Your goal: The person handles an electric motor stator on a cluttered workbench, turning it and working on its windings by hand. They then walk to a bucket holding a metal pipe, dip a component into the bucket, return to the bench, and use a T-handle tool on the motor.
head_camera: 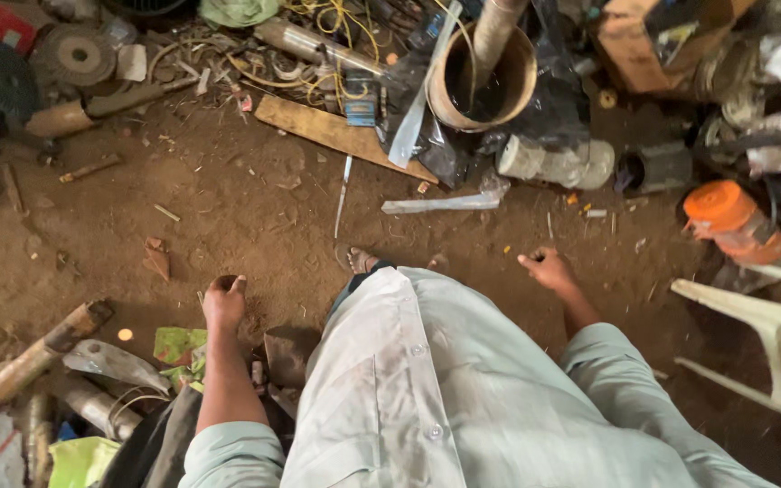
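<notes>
Floor: bare brown packed dirt (pixel 255 208), scattered with chips, splinters and scraps, seen from above by a standing person in a pale button shirt (pixel 427 380).
Room: a cluttered workshop corner; junk lines the far edge and both sides, and a white plastic chair (pixel 770 334) stands to the right of the right hand.
Left hand: the left hand (pixel 224 303) hangs at the person's side with the fingers (pixel 228 284) curled inward into a loose fist; whether they pinch anything cannot be told.
Right hand: the right hand (pixel 549 269) hangs low, fingers (pixel 528 262) half curled and close together, nothing visibly held.
Nearest to left fingers: a small brown shard (pixel 156 258) lies on the dirt just left of and beyond the knuckles, apart from them; a green wrapper (pixel 178 348) lies below the hand, beside the forearm.
Nearest to right fingers: a flat strip of clear plastic (pixel 445 203) lies beyond the fingertips, well apart; a sandalled foot (pixel 361 260) shows between the two hands.
Further out: a wooden plank (pixel 336 136) lies slantwise beyond both hands, and a round tan bucket (pixel 481 86) with dark liquid and a pipe in it sits past the plastic strip.
Packages: an orange-lidded jar (pixel 734 221) lies on its side far right of the right fingers; a brown cardboard box (pixel 653 36) is at the top right; a small blue packet (pixel 361 108) sits by the plank's far end.
Left edge: a wooden-handled tool (pixel 38 357) and grey grinding discs (pixel 74 56).
</notes>
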Motion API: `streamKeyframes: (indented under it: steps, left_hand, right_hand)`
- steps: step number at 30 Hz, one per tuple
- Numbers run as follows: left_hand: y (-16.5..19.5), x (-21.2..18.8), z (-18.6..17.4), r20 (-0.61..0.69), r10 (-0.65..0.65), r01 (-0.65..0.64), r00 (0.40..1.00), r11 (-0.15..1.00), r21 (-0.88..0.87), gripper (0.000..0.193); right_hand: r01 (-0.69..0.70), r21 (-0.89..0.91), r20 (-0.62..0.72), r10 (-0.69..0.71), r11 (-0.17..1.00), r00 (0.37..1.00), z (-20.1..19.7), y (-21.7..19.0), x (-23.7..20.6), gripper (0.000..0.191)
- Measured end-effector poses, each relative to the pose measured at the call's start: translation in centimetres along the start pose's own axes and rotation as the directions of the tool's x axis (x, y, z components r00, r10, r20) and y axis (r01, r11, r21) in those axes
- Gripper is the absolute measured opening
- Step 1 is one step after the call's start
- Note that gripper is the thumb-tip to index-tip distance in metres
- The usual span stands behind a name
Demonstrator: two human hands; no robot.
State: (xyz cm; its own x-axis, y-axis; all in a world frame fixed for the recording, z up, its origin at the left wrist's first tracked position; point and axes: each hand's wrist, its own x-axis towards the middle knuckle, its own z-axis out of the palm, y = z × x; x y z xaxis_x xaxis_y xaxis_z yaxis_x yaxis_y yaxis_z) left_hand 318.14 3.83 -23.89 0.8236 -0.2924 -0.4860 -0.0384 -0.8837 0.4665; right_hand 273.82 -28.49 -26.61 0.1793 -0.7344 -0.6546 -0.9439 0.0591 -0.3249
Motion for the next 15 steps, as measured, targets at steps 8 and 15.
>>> streamKeyframes:
  steps: [8, 15]
  left_hand:
    - [1.7, -6.1, 6.7, 0.179, 0.096, -0.137, 0.979, 0.962, 0.235, 0.043]
    - [1.1, -8.2, 10.8, 0.174, 0.106, -0.139, 0.979, 0.972, 0.188, 0.044]
  right_hand:
    - [0.054, 0.324, -0.054, -0.038, 0.945, 0.998, 1.9, 9.8, -2.3, 0.044]
    - [-0.227, 0.128, 0.084, 0.218, 0.965, 0.972, 2.3, 21.0, -5.6, 0.059]
